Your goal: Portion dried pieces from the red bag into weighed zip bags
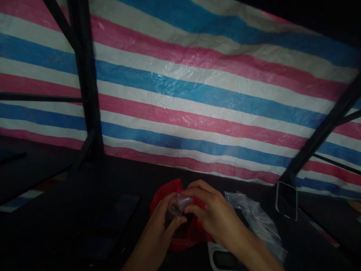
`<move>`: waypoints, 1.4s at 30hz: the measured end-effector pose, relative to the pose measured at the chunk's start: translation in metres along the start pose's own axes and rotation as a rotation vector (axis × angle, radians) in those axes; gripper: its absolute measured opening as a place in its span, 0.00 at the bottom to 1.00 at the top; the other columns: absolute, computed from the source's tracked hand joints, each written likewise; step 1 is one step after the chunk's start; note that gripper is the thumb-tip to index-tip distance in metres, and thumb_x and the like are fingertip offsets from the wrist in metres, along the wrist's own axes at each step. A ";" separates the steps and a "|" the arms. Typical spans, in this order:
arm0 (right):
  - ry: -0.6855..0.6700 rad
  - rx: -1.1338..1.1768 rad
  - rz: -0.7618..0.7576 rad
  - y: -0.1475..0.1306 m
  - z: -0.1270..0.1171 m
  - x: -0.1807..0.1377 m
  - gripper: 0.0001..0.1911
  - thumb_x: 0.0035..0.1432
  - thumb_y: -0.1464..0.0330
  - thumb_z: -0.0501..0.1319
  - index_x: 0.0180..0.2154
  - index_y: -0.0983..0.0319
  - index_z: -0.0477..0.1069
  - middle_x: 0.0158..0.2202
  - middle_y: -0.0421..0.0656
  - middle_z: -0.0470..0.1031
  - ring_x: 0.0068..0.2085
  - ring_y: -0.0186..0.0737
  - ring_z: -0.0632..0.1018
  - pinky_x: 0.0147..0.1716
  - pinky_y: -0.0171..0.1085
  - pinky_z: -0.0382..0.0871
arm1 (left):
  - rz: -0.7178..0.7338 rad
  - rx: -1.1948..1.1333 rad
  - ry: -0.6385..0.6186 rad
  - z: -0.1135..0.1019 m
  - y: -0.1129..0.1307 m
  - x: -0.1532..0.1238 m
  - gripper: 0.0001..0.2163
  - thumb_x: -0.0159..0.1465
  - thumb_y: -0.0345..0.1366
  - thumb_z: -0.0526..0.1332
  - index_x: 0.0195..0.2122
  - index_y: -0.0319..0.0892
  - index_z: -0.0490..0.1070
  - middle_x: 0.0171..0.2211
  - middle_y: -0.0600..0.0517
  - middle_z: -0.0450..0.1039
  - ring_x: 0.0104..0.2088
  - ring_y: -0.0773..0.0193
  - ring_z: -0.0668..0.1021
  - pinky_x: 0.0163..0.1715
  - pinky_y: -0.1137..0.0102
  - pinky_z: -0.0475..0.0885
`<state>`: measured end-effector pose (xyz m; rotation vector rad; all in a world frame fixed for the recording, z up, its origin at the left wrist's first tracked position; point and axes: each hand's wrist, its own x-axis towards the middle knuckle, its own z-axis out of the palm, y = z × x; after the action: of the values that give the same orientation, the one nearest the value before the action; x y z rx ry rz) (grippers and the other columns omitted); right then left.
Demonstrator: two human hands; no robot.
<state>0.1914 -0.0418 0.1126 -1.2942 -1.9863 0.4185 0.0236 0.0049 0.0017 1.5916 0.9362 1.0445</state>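
- Holding a small clear plastic thing (183, 202) (bag or cup, we can't tell), we have it over the red bag (165, 191).
- Our left hand (160, 222) curls around its left side.
- Our right hand (208, 203) pinches its right end with thumb and fingers.
- Near our right arm, we see clear bags (261, 220) and a white thing with a dark screen (214, 250).
- Farther right, we see a phone (287, 201) near a black pole (318, 135).

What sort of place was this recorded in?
Likely a dim, makeshift stall or work corner: a striped plastic sheet hangs behind dark posts, and clear plastic bags and what looks like a scale lie in front.
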 end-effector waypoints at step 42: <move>-0.022 0.367 0.307 0.048 0.034 0.002 0.19 0.57 0.78 0.59 0.46 0.60 0.81 0.44 0.44 0.87 0.47 0.44 0.86 0.49 0.42 0.78 | -0.035 0.090 0.309 -0.008 -0.002 -0.008 0.13 0.67 0.46 0.60 0.48 0.47 0.69 0.37 0.51 0.78 0.37 0.55 0.81 0.40 0.62 0.76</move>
<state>0.1978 -0.0149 0.0611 -1.3560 -1.6297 0.9023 0.0136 0.0005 -0.0002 1.5047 1.2288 1.2623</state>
